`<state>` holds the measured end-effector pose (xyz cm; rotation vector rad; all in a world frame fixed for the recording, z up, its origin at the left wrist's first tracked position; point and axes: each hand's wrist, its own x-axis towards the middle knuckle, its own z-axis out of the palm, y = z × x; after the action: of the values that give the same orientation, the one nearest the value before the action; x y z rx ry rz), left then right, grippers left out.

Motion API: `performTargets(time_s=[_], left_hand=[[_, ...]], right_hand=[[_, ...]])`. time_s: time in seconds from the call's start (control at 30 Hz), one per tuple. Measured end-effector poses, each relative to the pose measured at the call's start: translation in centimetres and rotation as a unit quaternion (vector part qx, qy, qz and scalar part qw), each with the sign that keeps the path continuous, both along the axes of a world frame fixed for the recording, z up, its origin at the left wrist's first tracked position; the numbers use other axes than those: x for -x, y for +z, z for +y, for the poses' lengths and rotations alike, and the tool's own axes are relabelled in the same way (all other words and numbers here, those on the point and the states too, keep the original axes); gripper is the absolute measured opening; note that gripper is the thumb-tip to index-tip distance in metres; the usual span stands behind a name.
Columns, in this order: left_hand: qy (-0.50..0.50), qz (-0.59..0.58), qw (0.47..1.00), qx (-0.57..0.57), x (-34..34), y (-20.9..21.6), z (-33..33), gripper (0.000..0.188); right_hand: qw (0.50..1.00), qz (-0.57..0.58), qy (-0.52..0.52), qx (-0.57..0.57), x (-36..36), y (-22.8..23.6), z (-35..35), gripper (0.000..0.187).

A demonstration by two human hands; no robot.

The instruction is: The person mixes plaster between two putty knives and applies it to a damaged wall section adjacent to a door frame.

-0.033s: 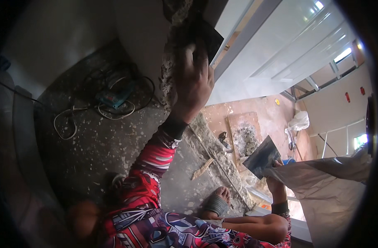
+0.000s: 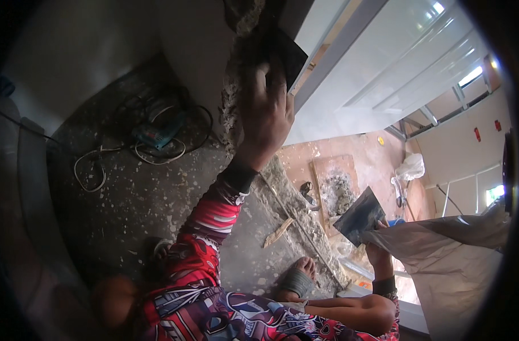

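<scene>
My left hand (image 2: 266, 116) is raised at the top centre, fingers closed on a dark flat trowel (image 2: 291, 57). The trowel lies beside the rough, broken edge of a wall (image 2: 231, 96), close to the door frame; its grip is lost in shadow. On the right, my right hand (image 2: 379, 250) grips a dark rectangular plate (image 2: 360, 217), tilted, with smears on its face. A pale sheet or cloth (image 2: 447, 250) hangs over part of that hand and wrist.
A white panelled door (image 2: 384, 68) stands at the upper right. A teal power tool (image 2: 157, 135) with looped cables lies on the speckled floor to the left. Beyond the rough threshold strip (image 2: 305, 227) is a board (image 2: 350, 162) bearing a grey mortar-like heap. A wood scrap (image 2: 279, 233) lies near my foot.
</scene>
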<state>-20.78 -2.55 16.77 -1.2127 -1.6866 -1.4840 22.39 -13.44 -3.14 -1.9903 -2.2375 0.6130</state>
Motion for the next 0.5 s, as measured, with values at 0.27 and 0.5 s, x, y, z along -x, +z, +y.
performTargets(time_s=[0.27, 0.5], left_hand=[[-0.029, 0.005, 0.998, -0.046, 0.2, -2.3, -2.7, 0.03], [0.03, 0.044, 0.997, -0.064, 1.8, -0.5, -1.2, 0.034]], right_hand=[[0.914, 0.102, 0.316, -0.234, -5.6, 13.5, 14.9, 0.033], [0.759, 0.612, -0.02, 0.222, -1.2, 16.2, 13.0, 0.028]])
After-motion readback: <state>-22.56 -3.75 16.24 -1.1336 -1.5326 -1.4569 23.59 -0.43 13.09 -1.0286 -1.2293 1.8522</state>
